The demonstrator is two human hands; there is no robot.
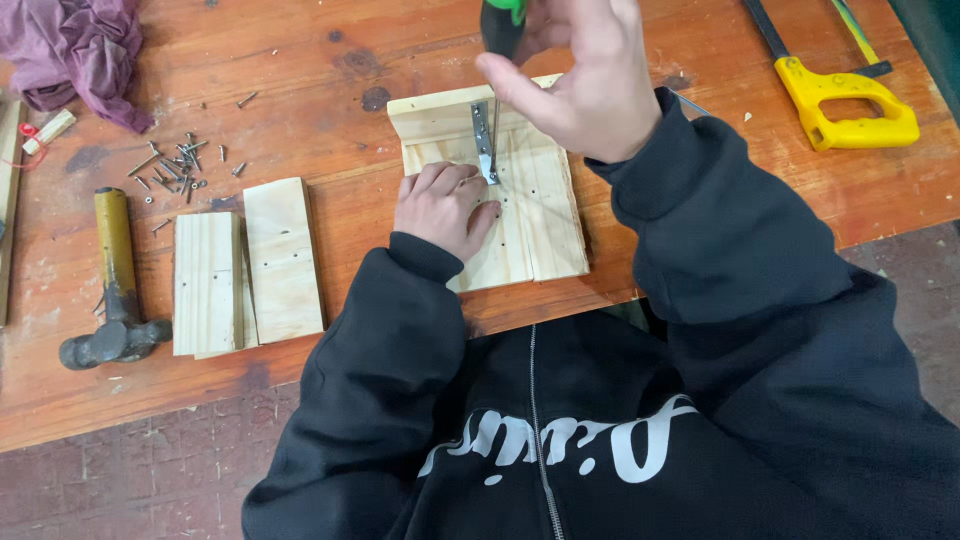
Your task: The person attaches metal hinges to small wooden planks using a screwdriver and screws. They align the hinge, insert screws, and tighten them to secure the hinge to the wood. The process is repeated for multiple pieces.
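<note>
Right hand is wrapped loosely round the top of a green-and-black screwdriver, thumb and fingers curled on the handle, with the shaft running straight down to a metal corner bracket. The bracket sits where the flat pine board meets an upright strip at its back edge. Left hand lies knuckles-up on the board just left of the bracket's lower end, fingers bunched together at the bracket's foot; can't tell if they're pinching a screw.

Count: two spare boards side by side to the left, one hammer beyond those, a scattered pile of screws too small to count, one yellow-handled saw top right, one purple rag top left.

All on a worn reddish wooden bench, over a dull red brick-like floor.
</note>
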